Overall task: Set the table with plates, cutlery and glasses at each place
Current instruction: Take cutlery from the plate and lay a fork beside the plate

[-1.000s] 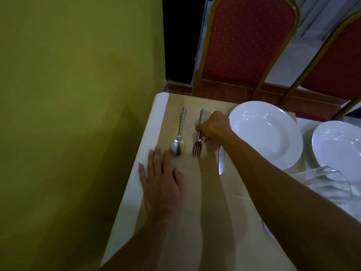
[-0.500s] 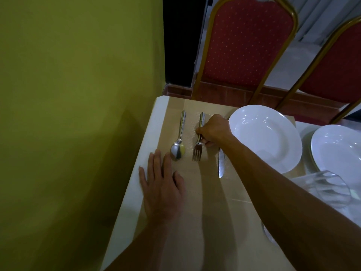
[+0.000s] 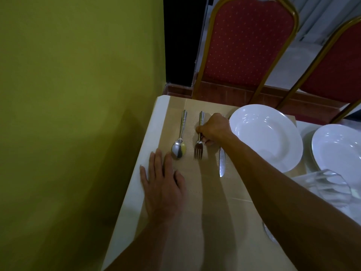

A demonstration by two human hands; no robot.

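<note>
A spoon (image 3: 180, 141), a fork (image 3: 199, 147) and a knife (image 3: 222, 163) lie side by side on a brown placemat (image 3: 205, 192), left of a white deep plate (image 3: 265, 136). My right hand (image 3: 214, 129) reaches across and pinches the fork's handle at its middle. My left hand (image 3: 163, 184) rests flat on the mat's left edge, its fingertips just short of the spoon's bowl. A second white plate (image 3: 340, 153) sits at the right edge. A clear glass (image 3: 328, 187) stands near me on the right, partly behind my right forearm.
The table's left edge runs along a yellow-green wall (image 3: 78, 114). Two red chairs with gold frames (image 3: 248, 45) (image 3: 336, 71) stand at the far side. A white tablecloth strip (image 3: 148, 141) shows beside the mat.
My right hand has kept its pinch on the fork and barely shifted. The view has tilted slightly. My left hand stays flat in the same spot.
</note>
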